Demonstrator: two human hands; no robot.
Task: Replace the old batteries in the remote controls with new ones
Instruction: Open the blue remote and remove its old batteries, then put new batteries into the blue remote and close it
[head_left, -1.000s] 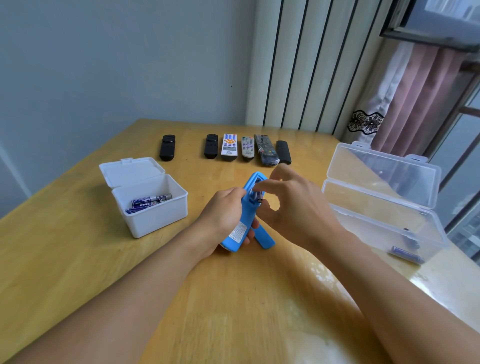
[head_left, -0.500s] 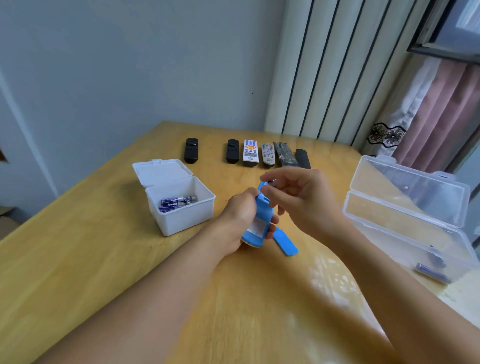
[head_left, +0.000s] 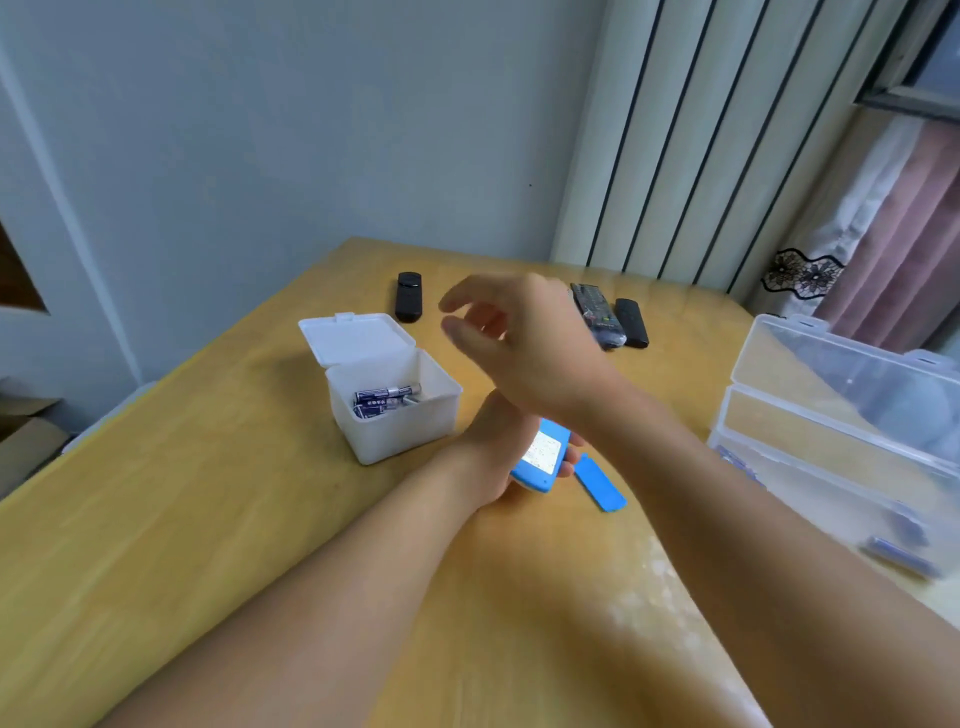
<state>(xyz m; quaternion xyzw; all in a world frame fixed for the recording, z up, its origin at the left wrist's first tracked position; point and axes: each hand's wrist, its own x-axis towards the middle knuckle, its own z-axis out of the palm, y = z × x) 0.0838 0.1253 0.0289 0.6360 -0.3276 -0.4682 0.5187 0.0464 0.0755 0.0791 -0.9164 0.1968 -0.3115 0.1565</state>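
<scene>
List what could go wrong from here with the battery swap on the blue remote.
1. The right hand crosses above the left hand; its forearm could knock the tilted blue remote.
2. The loose blue cover lies beside that forearm and could be swept away.
3. The small white box of batteries may tip if bumped.

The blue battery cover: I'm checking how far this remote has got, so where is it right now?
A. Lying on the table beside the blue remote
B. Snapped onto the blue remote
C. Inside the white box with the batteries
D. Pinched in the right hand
A: the blue battery cover lies flat on the wooden table, just right of the blue remote that the left hand holds.
</scene>
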